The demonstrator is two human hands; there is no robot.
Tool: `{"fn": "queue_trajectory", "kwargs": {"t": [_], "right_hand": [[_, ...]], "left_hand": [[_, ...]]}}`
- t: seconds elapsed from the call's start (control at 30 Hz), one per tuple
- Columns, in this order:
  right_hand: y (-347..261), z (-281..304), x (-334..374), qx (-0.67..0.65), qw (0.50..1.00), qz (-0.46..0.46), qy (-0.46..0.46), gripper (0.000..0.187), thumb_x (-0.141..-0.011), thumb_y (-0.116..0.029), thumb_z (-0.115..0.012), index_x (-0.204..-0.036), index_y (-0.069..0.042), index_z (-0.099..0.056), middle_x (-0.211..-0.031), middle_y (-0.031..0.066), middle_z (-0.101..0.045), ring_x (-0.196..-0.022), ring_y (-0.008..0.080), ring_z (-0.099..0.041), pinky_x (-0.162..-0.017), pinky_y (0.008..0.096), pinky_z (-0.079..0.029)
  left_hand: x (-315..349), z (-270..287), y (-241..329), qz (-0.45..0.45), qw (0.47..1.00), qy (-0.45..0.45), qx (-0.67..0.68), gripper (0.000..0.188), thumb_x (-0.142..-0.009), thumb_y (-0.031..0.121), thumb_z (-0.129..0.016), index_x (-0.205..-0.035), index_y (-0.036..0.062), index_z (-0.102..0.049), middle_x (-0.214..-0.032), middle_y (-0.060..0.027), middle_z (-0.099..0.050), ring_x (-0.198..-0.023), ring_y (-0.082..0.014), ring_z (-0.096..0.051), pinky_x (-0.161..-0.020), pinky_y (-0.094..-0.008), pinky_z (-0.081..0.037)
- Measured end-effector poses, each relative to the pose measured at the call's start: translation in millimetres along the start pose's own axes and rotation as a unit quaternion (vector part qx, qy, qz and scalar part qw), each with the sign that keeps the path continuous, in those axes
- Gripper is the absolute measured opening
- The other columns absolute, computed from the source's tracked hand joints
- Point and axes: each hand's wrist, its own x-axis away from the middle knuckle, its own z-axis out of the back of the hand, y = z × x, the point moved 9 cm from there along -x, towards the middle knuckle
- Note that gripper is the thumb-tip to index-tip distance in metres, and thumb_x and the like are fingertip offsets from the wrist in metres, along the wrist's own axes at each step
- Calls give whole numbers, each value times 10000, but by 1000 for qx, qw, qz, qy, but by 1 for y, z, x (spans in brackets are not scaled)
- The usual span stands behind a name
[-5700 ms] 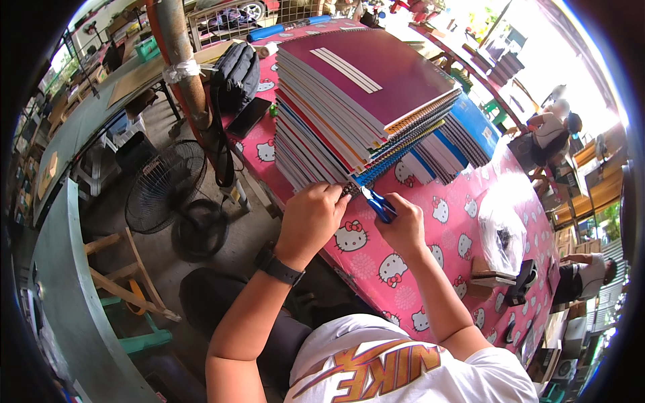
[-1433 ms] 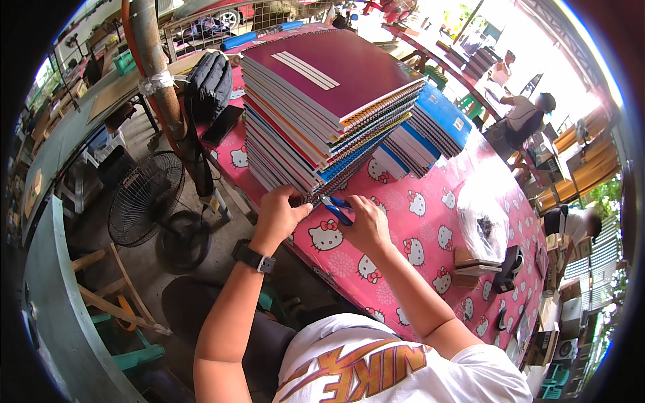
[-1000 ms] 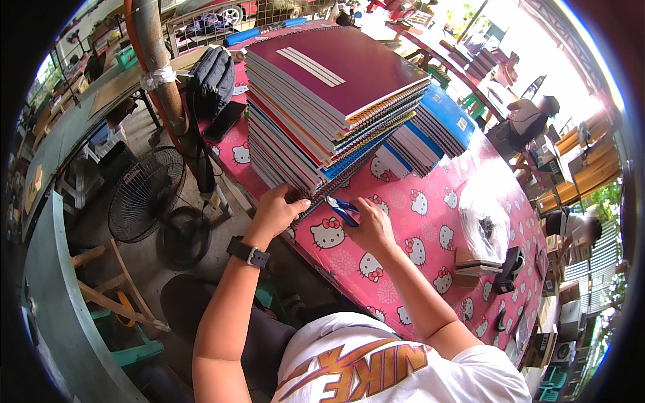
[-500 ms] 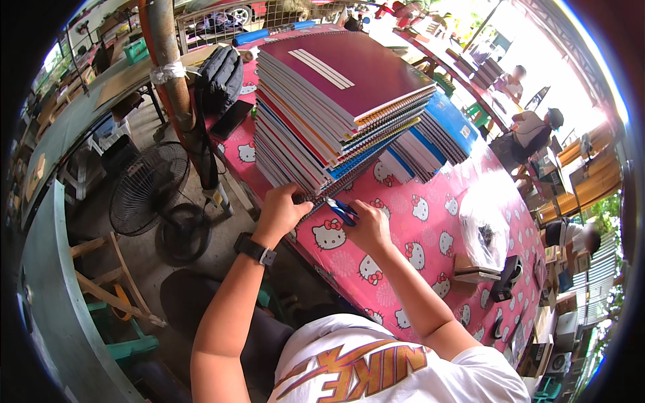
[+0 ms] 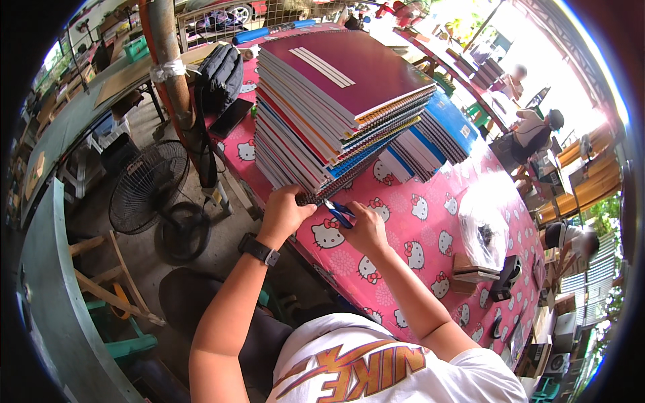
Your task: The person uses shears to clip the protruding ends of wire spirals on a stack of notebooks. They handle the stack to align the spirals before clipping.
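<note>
A tall stack of spiral notebooks [image 5: 349,74] with a maroon cover on top stands on a pink table with a cartoon-cat cloth. My left hand [image 5: 287,211] is closed at the stack's near bottom corner, its thumb and fingers pinching the end of a dark spiral binding [image 5: 310,199]. My right hand [image 5: 365,227] grips blue-handled pliers [image 5: 341,213], their metal jaws at the binding's end just right of my left thumb. Whether the jaws touch the wire is too small to tell. A second, lower pile of blue notebooks [image 5: 447,127] lies behind the stack on the right.
A black phone [image 5: 232,119] and a dark backpack [image 5: 222,77] lie at the table's left edge, beside a rusty post [image 5: 168,74]. A standing fan [image 5: 149,187] is on the floor at left. A plastic bag [image 5: 482,232] sits to the right. Other people are in the background.
My right hand and the pliers have shifted slightly left and down, and the handles look a little different in angle. My left hand keeps its pinch at the corner.
</note>
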Motion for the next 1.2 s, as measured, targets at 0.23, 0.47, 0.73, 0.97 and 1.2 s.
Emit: {"fn": "queue_trajectory", "kwargs": {"t": [0.23,0.47,0.73,0.97,1.2], "right_hand": [[4,1,-1,-4,1000,18,21,318,-628,-125,-697,-931,-77,-614,-846,135,-642,-768,352,-622,-685,429,-501],[2,3,-2,5,1000,4,11,371,-631,-136,-708,-980,-71,-600,-887,127,-633,-824,334,-620,-716,417,-500],[-3,6,-3,18,996,68,53,414,-629,-147,-729,-1006,-56,-582,-914,124,-622,-860,324,-617,-734,411,-499],[7,-5,-2,3,1000,22,-5,378,-631,-138,-712,-977,-59,-583,-892,138,-631,-782,345,-624,-679,423,-502],[5,-4,5,32,997,54,36,496,-625,-145,-718,-1094,-67,-579,-1049,115,-605,-1007,294,-566,-825,405,-459]], "left_hand": [[-1,2,0,13,1000,-8,1,267,-668,110,-739,-886,-14,-648,-810,-187,-659,-771,-335,-647,-697,-379,-505],[1,1,-3,17,1000,-13,-13,305,-687,156,-746,-914,-17,-639,-826,-176,-664,-788,-313,-654,-716,-367,-502],[2,-3,2,18,999,-24,-27,307,-676,178,-756,-882,-15,-635,-796,-170,-657,-758,-312,-649,-700,-367,-500],[1,2,1,21,1000,-17,3,259,-680,145,-724,-877,-6,-651,-812,-181,-664,-784,-333,-649,-719,-378,-507],[-1,-4,-55,169,982,-76,35,275,-736,200,-684,-906,-12,-645,-878,-178,-675,-862,-320,-648,-773,-376,-500]]}}
